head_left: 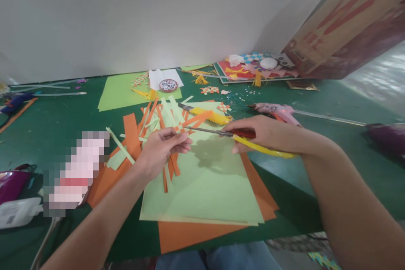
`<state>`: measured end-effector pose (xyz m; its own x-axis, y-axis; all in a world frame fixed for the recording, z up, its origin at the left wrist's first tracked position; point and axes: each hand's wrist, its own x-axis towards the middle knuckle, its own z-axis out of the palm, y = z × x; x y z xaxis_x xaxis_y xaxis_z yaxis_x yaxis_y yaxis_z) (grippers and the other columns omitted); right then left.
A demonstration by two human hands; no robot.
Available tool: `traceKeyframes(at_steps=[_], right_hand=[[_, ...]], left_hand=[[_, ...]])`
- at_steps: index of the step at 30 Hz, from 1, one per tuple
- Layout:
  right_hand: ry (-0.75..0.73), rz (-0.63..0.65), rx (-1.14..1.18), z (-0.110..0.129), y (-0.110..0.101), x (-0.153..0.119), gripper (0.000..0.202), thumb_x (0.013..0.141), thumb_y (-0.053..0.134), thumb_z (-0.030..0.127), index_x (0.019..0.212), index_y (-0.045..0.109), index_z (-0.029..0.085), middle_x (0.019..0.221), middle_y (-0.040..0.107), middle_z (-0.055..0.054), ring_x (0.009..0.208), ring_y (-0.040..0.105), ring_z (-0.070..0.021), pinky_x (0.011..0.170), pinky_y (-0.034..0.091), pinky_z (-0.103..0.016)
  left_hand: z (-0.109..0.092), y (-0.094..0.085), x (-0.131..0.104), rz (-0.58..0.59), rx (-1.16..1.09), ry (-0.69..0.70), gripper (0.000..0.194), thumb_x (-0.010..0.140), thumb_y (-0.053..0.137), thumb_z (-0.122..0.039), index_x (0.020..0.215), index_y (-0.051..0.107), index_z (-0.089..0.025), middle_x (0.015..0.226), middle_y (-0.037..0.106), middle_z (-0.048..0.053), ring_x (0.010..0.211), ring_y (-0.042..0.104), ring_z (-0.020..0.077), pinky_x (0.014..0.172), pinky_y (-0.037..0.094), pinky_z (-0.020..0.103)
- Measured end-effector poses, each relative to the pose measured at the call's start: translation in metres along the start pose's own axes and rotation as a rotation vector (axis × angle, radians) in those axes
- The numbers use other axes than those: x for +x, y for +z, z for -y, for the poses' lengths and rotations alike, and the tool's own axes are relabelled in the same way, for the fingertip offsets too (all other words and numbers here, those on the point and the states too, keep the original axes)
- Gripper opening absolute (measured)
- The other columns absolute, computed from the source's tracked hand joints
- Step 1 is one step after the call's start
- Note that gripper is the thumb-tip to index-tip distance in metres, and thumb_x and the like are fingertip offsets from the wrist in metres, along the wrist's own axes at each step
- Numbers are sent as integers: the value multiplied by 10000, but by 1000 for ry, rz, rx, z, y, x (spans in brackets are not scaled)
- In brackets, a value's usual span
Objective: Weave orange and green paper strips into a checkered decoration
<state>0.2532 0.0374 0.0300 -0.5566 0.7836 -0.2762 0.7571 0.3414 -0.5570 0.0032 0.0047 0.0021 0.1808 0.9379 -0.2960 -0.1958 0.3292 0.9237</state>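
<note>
My left hand (166, 147) is closed in a pinch on a small woven piece of orange and pale green paper strips (185, 129). Scissors with yellow and dark handles (262, 147) are gripped in my right hand (253, 133), their blades pointing left to the woven piece. Beneath both hands lie pale green sheets (202, 194) over orange sheets (196, 234). Loose orange and green strips (131, 130) are heaped around my left hand. A yellow cutter knife (211, 116) rests just beyond the scissors.
A pink glue gun (278, 112) lies at right. Behind are a round dish of beads (168, 85), yellow tassels (257, 79) and a red board (228, 71) with craft pieces. At left are a blurred pink object (80, 168) and a white bottle (19, 213). A cardboard box (351, 25) leans back right.
</note>
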Motion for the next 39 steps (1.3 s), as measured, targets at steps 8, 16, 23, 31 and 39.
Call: traceKeyframes(at_steps=[8,16,23,31,39], right_hand=[[18,20,1,4,-9,-6,526,784,537,552,1138,630,174,1060,657,-98,887,574,-218,774,411,-313],[59,-190,625,9,-2,-5,320,775,580,509,763,550,191,535,537,27,435,472,-98,425,350,-238],[-36,-25,1286,33,32,19,316,710,680,465,804,583,179,747,676,-42,700,659,-178,592,499,-268],[-106,-93,1478,40,49,28,197,649,747,212,807,632,193,735,654,23,658,605,-97,562,463,-203],[-33,-168,1516,34,60,34,252,536,797,296,661,600,199,654,612,34,558,540,-98,565,454,-250]], left_hand=[[-1,-1,1,-43,-44,42,172,697,735,-254,647,633,-125,660,686,26,569,615,78,581,512,186],[-6,1,-4,-36,-133,270,167,677,748,-285,651,643,-157,606,646,-15,535,582,74,529,491,181],[-1,1,-6,61,112,215,258,715,724,-308,584,556,-163,607,663,0,550,607,107,565,501,232],[-7,7,-9,93,320,205,177,747,690,-313,708,600,-165,669,684,10,571,626,108,590,512,224],[-6,10,-10,140,346,194,161,753,681,-287,721,579,-167,684,687,14,562,624,103,574,510,214]])
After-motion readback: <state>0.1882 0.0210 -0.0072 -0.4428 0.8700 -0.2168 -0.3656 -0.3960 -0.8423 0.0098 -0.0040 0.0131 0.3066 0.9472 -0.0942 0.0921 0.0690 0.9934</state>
